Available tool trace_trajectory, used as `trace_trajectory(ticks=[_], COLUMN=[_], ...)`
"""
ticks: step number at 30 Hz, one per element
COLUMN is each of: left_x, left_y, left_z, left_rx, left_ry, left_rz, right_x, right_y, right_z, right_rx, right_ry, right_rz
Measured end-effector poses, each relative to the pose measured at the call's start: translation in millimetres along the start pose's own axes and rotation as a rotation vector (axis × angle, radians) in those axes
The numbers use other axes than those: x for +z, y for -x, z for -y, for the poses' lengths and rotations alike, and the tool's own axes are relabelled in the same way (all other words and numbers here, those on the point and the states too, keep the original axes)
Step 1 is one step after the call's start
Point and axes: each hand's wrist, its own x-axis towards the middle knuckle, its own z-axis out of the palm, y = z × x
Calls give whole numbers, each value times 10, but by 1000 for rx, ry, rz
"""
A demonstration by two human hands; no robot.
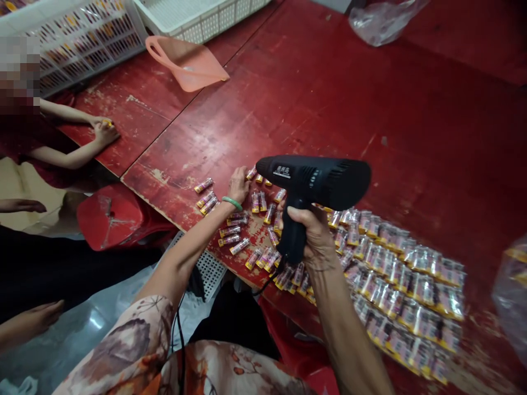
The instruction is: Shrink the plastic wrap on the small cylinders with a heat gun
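Note:
My right hand [310, 233] grips the handle of a black heat gun [315, 178], which looks like a hair dryer, its narrow nozzle pointing left. Under and beside it lie small tubes with purple labels and yellow ends. My left hand [239, 185], with a green bangle [232, 203] at the wrist, is closed at a small tube [251, 173] just in front of the nozzle. Loose tubes [229, 240] lie scattered near my left forearm. To the right, several neat rows of shiny film-wrapped tubes [391, 263] cover the table.
The red table [308, 99] has worn edges. An orange dustpan-like scoop [189, 63] and white plastic crates [209, 19] stand at the back left. Clear plastic bags [379, 24] lie at the far side. A co-worker's hands [105, 130] rest on the left edge, near a red stool [109, 216].

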Motion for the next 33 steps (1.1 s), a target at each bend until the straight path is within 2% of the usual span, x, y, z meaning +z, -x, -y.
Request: trace_trajectory(ticks=[4, 6, 8, 11, 15, 18, 21, 23, 25, 30, 33], left_x=[-27, -137, -332, -749, -1338, -1665, -1860, -1930, -1966, -2008, -2027], left_y=[17, 98, 284, 788, 1699, 2301, 2679, 2801, 2855, 2902, 2959], left_z=[23, 10, -1, 39, 268, 495, 657, 712, 735, 772, 817], left_rx=[9, 35, 106, 226, 157, 45, -64, -101, -115, -185, -303], left_ry=[35, 15, 4, 20, -38, -124, -196, -209, -202, -169, -137], left_rz=[-38, -40, -58, -158, -293, -303, -303, -290, -277, -256, -226], right_x=[65, 31, -68, -307, -528, -453, -272, -183, -156, -297, -394], right_y=[-150, -185, -182, -74, 293, 585, 704, 674, 596, 401, 317], right_z=[-65, -26, 75, 339, 792, 1042, 1122, 1095, 1032, 873, 840], right_rx=[30, 11, -29, -119, -149, -163, -96, -48, -58, -166, -173], right_ry=[62, 61, 57, 54, 54, 79, 109, 131, 139, 161, 175], right_rz=[-37, -96, -173, -270, -226, -253, -318, -328, -334, -419, -379])
